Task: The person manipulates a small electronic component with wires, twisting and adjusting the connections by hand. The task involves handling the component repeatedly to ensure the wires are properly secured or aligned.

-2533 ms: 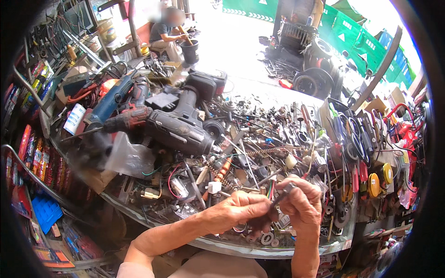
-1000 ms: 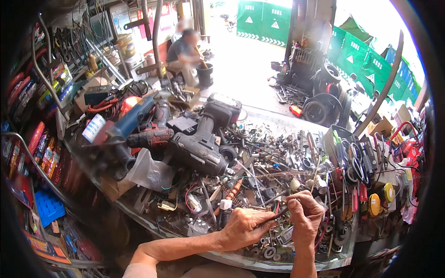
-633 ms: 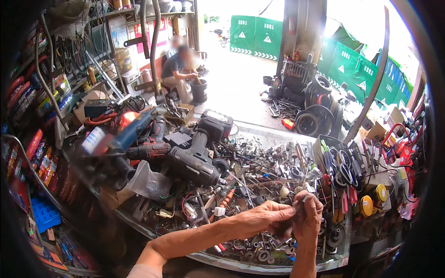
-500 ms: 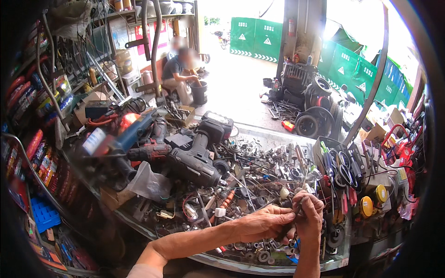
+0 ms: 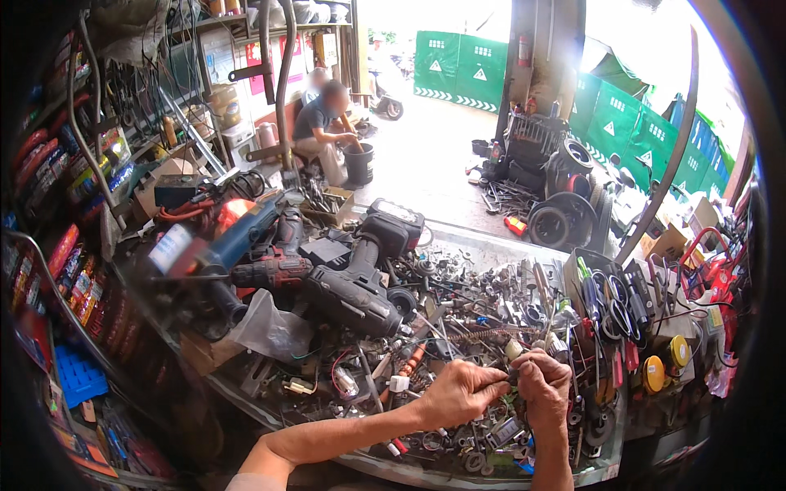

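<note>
Two hands, left hand and right hand, each grip pinched nearly closed on one small dark part, mostly hidden, between them over the cluttered table. Farther out: one white connector, one big black power tool, two yellow discs.

A small dark part is held above the bench, gripped between the pinched fingers of the left hand on one side and the curled fingers of the right hand on the other. Only a short stretch of its dark surface is exposed in the narrow gap between the two hands, the remainder being covered by the fingers. Its full shape, material and exact tilt cannot be determined, and its condition cannot be assessed at this size.
</note>
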The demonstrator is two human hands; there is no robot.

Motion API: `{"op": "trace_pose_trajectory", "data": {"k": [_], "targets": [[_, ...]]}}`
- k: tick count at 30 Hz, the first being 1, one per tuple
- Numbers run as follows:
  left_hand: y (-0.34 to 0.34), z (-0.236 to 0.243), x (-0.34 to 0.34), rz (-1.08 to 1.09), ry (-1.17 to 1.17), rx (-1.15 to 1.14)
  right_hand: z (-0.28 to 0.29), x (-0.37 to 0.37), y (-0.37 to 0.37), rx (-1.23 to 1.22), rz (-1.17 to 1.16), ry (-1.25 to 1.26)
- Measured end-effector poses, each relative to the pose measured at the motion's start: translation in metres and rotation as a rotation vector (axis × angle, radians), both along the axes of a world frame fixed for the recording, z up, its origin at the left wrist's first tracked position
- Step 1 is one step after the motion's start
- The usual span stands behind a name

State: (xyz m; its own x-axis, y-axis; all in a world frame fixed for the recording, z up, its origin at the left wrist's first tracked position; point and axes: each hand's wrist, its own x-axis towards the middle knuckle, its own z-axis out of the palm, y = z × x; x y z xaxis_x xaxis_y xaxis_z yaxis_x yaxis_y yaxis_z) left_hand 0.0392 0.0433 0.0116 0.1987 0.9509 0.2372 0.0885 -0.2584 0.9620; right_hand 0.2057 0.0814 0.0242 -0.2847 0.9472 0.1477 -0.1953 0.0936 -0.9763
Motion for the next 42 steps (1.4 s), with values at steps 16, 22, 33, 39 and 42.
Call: {"op": "trace_pose_trajectory", "data": {"k": [16,22,33,39,42], "targets": [[0.002,-0.003,0.005,-0.187,-0.247,-0.224,-0.009,0.000,-0.007,-0.067,-0.053,0.098],[0.010,-0.009,-0.010,-0.667,-0.491,-0.567,-0.009,0.004,-0.008,-0.062,0.096,0.199],[0.007,-0.009,-0.003,-0.453,-0.460,-0.494,-0.009,0.007,-0.006,-0.110,0.066,0.116],[-0.001,-0.012,0.008,0.184,0.347,0.383,-0.008,-0.002,-0.009,0.031,-0.130,-0.076],[-0.007,-0.008,0.011,0.276,0.551,0.450,-0.009,-0.005,-0.011,0.231,-0.215,-0.198]]}}
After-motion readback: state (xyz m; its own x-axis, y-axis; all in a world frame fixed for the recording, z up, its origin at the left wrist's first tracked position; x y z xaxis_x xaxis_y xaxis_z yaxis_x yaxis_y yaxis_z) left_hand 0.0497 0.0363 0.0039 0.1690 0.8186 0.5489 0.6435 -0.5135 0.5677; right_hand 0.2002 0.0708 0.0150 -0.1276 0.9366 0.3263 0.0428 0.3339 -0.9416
